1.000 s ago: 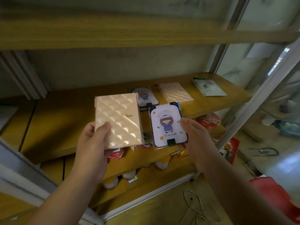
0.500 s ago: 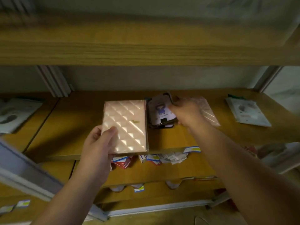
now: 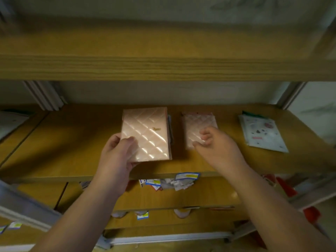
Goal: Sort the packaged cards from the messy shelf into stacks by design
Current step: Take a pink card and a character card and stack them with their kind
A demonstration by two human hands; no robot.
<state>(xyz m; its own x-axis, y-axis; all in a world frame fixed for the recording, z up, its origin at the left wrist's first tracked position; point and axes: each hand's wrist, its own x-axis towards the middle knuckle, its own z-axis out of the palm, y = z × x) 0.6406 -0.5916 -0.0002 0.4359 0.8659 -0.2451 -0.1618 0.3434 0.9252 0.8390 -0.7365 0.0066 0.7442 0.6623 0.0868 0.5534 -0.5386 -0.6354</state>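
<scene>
Cartoon card gone from right hand (image 3: 216,148) | white packet (image 3: 263,132) beside

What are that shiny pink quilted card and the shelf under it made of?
The pink quilted card in the left hand looks like glossy pearlescent plastic or coated card: bright streaks run along its padded diamonds. The shelf looks like wood-grain laminate board, with a matte yellowish grain; solid wood cannot be ruled out.

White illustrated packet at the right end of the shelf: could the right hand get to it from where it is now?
Probably yes. The right hand rests on the pink quilted pack, and only bare shelf shows between it and the white illustrated packet, which lies flat and uncovered.
</scene>
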